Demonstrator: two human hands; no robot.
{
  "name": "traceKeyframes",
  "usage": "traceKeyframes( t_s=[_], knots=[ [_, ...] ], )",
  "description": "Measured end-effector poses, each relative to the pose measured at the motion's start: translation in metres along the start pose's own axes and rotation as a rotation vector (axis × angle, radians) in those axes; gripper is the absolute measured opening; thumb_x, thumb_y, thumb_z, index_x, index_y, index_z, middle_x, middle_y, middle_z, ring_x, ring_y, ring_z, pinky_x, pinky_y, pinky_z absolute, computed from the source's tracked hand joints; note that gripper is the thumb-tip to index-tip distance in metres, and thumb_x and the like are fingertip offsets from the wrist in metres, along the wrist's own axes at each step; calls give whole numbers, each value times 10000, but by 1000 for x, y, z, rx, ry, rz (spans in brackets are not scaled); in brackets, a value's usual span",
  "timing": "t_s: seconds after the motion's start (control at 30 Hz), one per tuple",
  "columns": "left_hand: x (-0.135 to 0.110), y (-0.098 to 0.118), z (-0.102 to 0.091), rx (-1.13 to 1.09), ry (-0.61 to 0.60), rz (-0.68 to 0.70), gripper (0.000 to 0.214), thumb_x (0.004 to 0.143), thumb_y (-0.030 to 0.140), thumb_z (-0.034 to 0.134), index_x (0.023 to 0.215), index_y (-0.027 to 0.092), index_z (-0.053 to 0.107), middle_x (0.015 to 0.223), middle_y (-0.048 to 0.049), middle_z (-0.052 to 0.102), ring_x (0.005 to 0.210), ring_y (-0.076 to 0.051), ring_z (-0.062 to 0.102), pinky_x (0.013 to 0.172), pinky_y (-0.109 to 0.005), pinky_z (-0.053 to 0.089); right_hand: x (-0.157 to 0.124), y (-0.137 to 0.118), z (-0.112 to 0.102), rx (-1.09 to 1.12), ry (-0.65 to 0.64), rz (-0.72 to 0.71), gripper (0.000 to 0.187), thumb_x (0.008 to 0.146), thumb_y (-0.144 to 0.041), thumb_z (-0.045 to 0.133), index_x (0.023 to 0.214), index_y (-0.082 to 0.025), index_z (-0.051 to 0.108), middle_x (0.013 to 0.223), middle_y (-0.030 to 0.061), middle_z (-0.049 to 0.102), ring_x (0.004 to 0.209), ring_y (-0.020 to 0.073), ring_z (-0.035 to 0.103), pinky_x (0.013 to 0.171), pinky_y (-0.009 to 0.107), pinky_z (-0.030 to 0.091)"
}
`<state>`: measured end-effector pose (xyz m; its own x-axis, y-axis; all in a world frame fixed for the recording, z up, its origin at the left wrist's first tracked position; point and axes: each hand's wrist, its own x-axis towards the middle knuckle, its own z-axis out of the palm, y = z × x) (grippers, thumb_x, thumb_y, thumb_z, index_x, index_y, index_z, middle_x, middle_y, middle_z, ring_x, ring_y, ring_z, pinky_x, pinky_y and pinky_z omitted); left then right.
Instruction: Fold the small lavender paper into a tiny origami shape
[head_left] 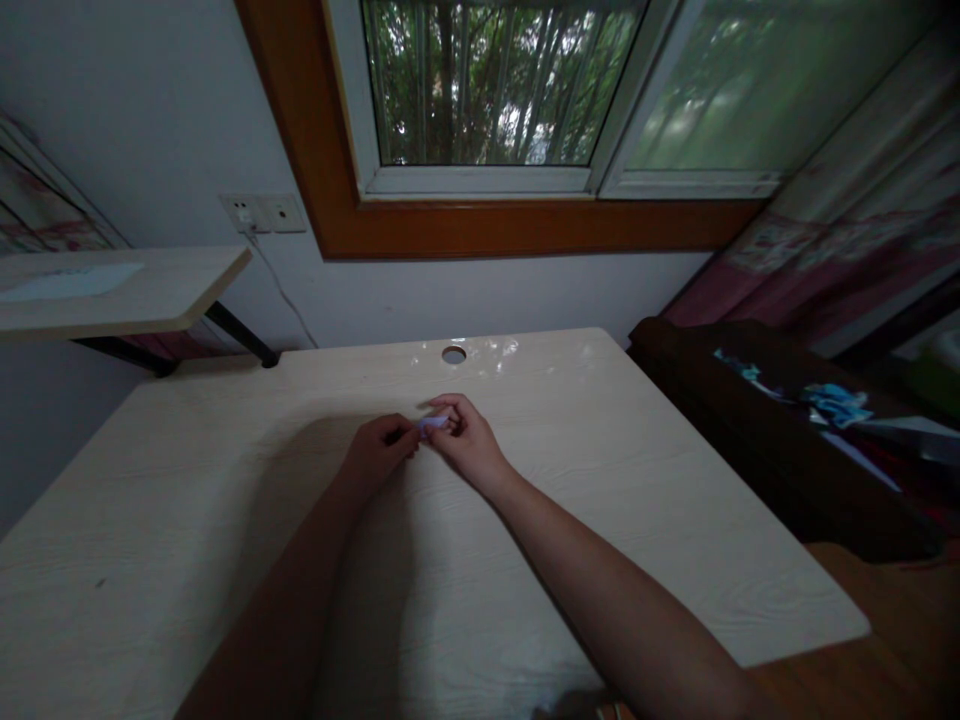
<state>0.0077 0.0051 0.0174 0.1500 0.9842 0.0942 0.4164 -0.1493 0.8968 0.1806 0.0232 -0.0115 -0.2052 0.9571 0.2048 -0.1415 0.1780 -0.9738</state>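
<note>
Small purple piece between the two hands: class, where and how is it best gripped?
Probably by the left end of the purple piece, pinched from the left, where the left hand sits: the right hand holds its right end, and so small a piece suits thumb and fingertip.

1. Wall [465, 290]: pale, bluish-white. Socket plate [262, 213] left of window, white cable [279, 285] plugged in, hanging to table's far edge.
2. Window [487, 110]: white frame [480, 182], brown wood surround [525, 230], greenery [420, 70] outside.
3. Light: dim room, daylight through window, glare near table's far edge.
4. Table [637, 440]: pale wood-grain top, round hole [454, 355] near far edge.
5. Left: raised shelf [180, 268], black supports [241, 332], pale sheet [71, 282] on it.
6. Right: patterned curtain [840, 240], dark wood furniture [750, 470], brown floor [892, 610].
</note>
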Motion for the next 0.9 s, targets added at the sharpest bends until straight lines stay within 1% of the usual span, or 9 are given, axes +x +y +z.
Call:
traceKeyframes(
  t_s=[0.17,0.27,0.4,0.5,0.67,0.9],
  knots=[
    [0,-5,-1,-64,-33,-4,230,818,347,606,686,164,653,629,-5,638,606,-141,568,614,-239,428,1,1,0,79,-9,35,350,770,-244,693,1093,-248,559,697,-66,558,583,105,516,602,252,463],
    [0,-7,-1,-80,-44,-1,229,824,336,600,682,162,646,629,-3,628,609,-138,561,614,-238,421,1,-2,0,94,-26,24,353,775,-242,695,1100,-249,558,693,-67,555,591,106,525,608,253,456],
    [0,-6,-1,-62,-53,12,239,827,346,605,683,158,636,637,1,621,620,-134,551,618,-234,406,2,-4,-2,70,-55,13,360,781,-277,715,1111,-245,572,730,-48,586,622,115,544,608,256,433],
    [0,-3,-1,-26,-63,7,262,824,364,608,667,155,625,623,7,607,611,-131,536,607,-232,388,2,-3,-2,13,-72,17,350,770,-281,727,1091,-232,596,754,-39,593,614,107,530,584,246,404],
    [0,-1,-1,-22,-90,-10,255,821,350,603,660,153,625,596,21,581,587,-122,513,592,-232,370,0,-4,-2,-52,-51,18,319,767,-273,713,1060,-218,601,728,-44,585,593,105,513,564,239,376],
    [0,-1,-2,-106,-111,-42,237,804,339,614,661,150,624,600,19,577,591,-123,513,603,-236,374,0,-9,0,30,-22,24,308,748,-225,687,1037,-205,582,692,-53,597,596,114,548,577,247,393]
  ],
)
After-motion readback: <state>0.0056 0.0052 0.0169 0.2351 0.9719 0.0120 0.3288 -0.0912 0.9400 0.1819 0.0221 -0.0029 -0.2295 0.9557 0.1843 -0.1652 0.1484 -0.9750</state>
